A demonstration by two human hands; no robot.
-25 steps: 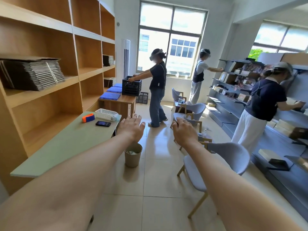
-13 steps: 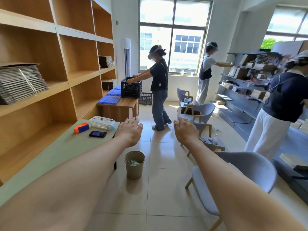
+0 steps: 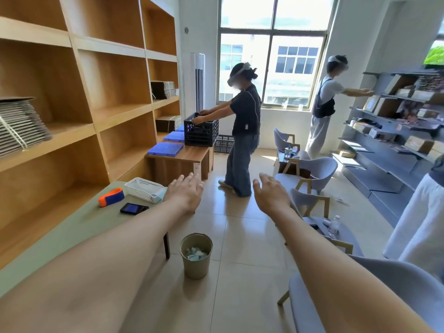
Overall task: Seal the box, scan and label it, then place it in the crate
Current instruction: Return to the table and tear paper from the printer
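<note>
Both my arms stretch forward, palms down. My left hand point(image 3: 186, 192) hovers over the far corner of a green table point(image 3: 79, 227), fingers spread, holding nothing. My right hand point(image 3: 270, 193) is out over the floor, also spread and empty. On the table lie an orange and blue tape dispenser point(image 3: 111, 197), a dark handheld scanner point(image 3: 134, 209) and a white basket point(image 3: 144, 189). A black crate point(image 3: 201, 132) stands on a wooden side table point(image 3: 179, 159); another person has both hands in it. Flat cardboard stacks point(image 3: 20, 126) sit on the wooden shelf at left. No made-up box is near my hands.
A waste bin point(image 3: 196, 255) stands on the floor by the table leg. Grey chairs point(image 3: 312, 171) crowd the right side, one close point(image 3: 360, 294). Two people work at grey shelving point(image 3: 396, 131) on the right. Blue trays point(image 3: 165, 149) lie on the side table.
The view has swung left and forward, toward the green table. My hands have kept the same outstretched pose. The person at the crate has moved their hands into it.
</note>
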